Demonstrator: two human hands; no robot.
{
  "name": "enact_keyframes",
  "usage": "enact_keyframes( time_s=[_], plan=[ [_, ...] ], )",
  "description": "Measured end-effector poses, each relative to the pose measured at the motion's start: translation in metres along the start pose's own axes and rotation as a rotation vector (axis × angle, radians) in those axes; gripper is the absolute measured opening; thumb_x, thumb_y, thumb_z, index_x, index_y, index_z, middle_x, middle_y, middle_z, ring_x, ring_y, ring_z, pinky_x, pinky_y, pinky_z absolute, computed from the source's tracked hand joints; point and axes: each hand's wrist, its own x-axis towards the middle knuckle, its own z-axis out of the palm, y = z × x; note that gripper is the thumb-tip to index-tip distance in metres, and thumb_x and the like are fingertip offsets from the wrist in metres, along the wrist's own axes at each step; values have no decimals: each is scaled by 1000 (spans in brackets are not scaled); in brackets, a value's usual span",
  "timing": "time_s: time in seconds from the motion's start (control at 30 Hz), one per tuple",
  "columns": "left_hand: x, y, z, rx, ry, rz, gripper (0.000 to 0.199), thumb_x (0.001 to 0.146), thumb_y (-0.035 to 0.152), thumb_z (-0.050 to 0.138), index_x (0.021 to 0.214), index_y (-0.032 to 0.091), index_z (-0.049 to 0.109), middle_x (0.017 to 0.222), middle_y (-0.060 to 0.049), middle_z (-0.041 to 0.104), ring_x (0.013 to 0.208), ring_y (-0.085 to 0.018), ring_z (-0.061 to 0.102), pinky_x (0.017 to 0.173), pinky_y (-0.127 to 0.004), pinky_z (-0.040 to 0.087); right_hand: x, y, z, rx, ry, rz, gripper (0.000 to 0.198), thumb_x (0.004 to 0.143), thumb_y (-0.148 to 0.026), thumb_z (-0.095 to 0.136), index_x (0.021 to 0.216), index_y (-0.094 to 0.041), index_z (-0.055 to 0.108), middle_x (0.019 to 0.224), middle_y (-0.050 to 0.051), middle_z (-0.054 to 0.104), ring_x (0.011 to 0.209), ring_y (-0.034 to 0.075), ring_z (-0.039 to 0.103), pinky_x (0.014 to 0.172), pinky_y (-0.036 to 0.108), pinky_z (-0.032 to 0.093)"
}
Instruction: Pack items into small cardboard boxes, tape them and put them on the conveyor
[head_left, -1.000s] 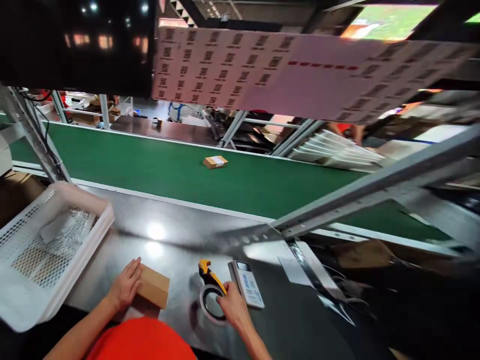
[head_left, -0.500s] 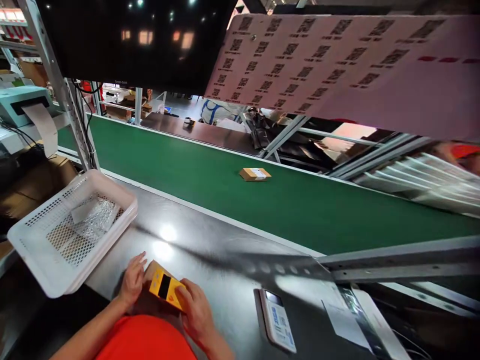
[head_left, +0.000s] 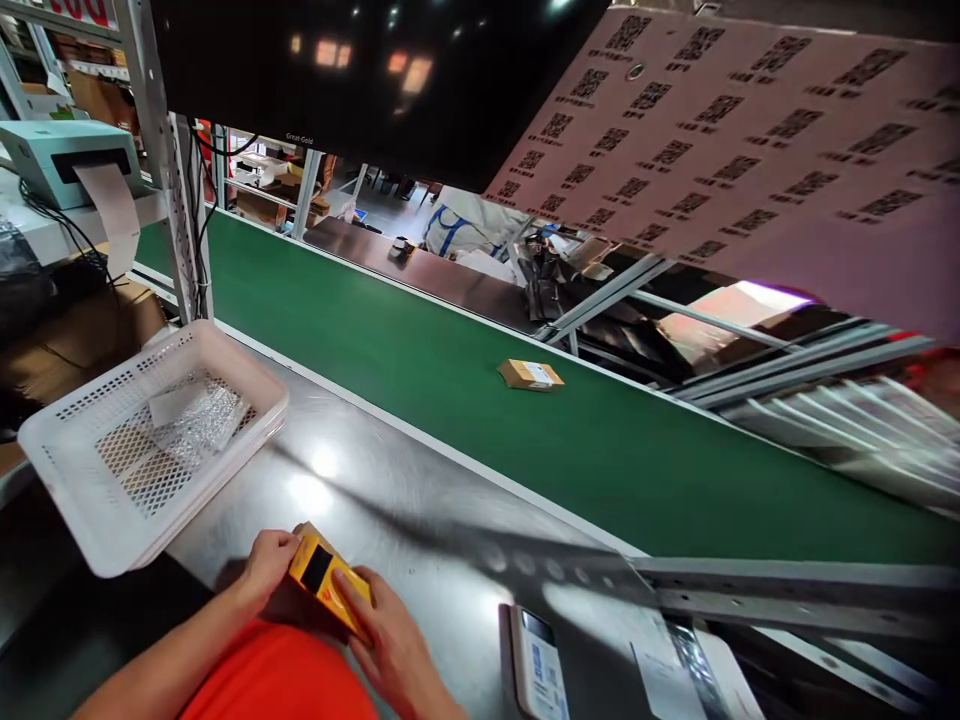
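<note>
A small yellow box [head_left: 321,578] with a black band is held low over the metal worktop [head_left: 420,530], close to my red top. My right hand [head_left: 394,640] wraps round its near right end, thumb on the upper face. At the other end, my left hand [head_left: 270,565] has its fingers closed on the box's corner. Some brown cardboard shows at that far end; whether it belongs to the same box, I cannot tell.
A white perforated basket [head_left: 67,420] with bubble wrap [head_left: 199,415] stands left. Beyond the worktop runs a green conveyor belt [head_left: 375,320] carrying a small brown carton [head_left: 529,374]. A flat device with a screen [head_left: 541,660] lies right. A monitor [head_left: 375,90] and code sheet [head_left: 675,150] hang above.
My left hand, its fingers spread before, has closed on the far end of the yellow box. The box has turned slightly in my right hand. The camera view has shifted left.
</note>
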Motion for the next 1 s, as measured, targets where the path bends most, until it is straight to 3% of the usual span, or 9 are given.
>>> enact_keyframes(
  time_s=[0.13,0.33,0.63,0.87,1.0],
  plan=[
    [12,4,-3,207,112,117,44,88,51,56,62,18,67,61,-3,61,65,-20,56,65,-33,34,3,-13,-12,-105,-132,181,85,84,-13,62,160,-42,42,118,10,68,95,27,72,85,37,60],
    [24,4,9,315,132,213,37,92,41,52,71,19,72,72,-6,71,69,-20,60,68,-31,35,-7,-22,-7,-170,-136,303,80,86,-13,61,160,-37,44,108,11,69,87,26,74,79,35,61],
    [31,-8,1,338,166,194,40,95,46,47,68,21,64,63,-1,63,63,-18,58,65,-29,37,8,-30,-10,-190,-139,298,82,83,-12,59,160,-38,45,113,11,68,89,26,72,82,35,57],
    [36,-26,-7,291,166,101,40,93,48,47,71,21,65,66,-3,68,64,-19,66,65,-28,42,27,-41,-20,-227,-184,284,81,78,-10,62,153,-37,54,110,11,70,89,29,72,76,34,52],
    [37,-35,-9,318,136,79,42,96,48,46,74,20,67,72,-4,72,72,-20,68,69,-28,46,35,-46,-21,-265,-239,297,77,81,-14,61,153,-39,53,109,10,69,94,28,70,78,32,50]
  ],
)
